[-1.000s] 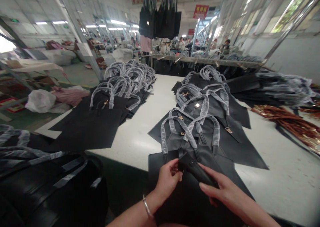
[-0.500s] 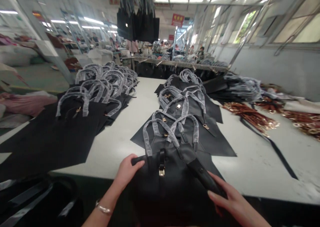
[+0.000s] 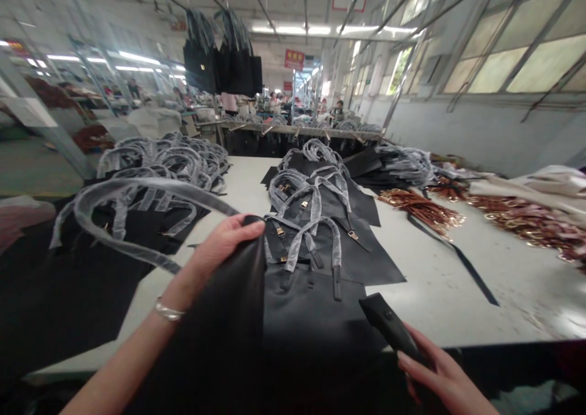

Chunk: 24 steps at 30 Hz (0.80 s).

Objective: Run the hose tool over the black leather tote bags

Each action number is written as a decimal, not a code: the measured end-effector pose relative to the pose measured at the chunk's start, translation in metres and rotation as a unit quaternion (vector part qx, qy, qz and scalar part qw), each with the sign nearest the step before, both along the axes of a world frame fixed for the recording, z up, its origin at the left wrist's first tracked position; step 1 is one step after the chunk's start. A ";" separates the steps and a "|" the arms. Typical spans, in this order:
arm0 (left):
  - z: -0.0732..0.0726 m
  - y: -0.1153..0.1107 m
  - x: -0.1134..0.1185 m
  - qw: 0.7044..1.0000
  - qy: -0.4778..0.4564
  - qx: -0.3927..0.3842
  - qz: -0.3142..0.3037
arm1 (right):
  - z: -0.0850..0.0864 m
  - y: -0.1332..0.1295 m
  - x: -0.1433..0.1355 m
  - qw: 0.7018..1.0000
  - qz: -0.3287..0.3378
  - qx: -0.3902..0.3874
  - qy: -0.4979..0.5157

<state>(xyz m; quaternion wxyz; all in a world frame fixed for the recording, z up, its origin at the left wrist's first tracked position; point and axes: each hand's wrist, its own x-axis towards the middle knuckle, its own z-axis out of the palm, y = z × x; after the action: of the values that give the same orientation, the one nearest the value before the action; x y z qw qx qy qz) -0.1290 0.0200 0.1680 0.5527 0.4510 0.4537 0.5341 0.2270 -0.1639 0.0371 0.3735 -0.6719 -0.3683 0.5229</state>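
Note:
My left hand (image 3: 229, 238) pinches the top edge of a black bag panel (image 3: 224, 299), lifted at centre left. A plastic-wrapped handle (image 3: 137, 186) loops leftward from behind that hand. On the right, my right hand (image 3: 430, 363) is closed around a black handheld tool (image 3: 389, 323), its wide end pointing up and left. Between the hands lies another black panel (image 3: 320, 305) on the table, with wrapped handles (image 3: 315, 235) and gold buckles above it. A silver bracelet (image 3: 169, 310) circles my left wrist.
The white table (image 3: 439, 293) also bears a pile of black panels with wrapped handles (image 3: 160, 158) at left, brown straps (image 3: 423, 207) and a black strap (image 3: 458, 259) at right. Black bags (image 3: 220, 61) hang from a rack overhead. People sit in the background.
My left hand has raised the top panel and swung it up and left off the stack, with its handle now looping left. The tool in my right hand is apart from that panel. The view has shifted.

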 end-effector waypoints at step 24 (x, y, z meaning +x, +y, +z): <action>-0.209 -0.075 0.094 0.795 0.521 0.278 -0.140 | 0.011 0.046 -0.024 0.989 0.101 -0.109 0.020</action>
<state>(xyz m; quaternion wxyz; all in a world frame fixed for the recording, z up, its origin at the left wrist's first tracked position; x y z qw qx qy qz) -0.0354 -0.0547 -0.0405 0.1525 0.8538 0.4370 0.2384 0.2029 -0.1177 0.0480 0.2507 -0.6571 -0.3678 0.6084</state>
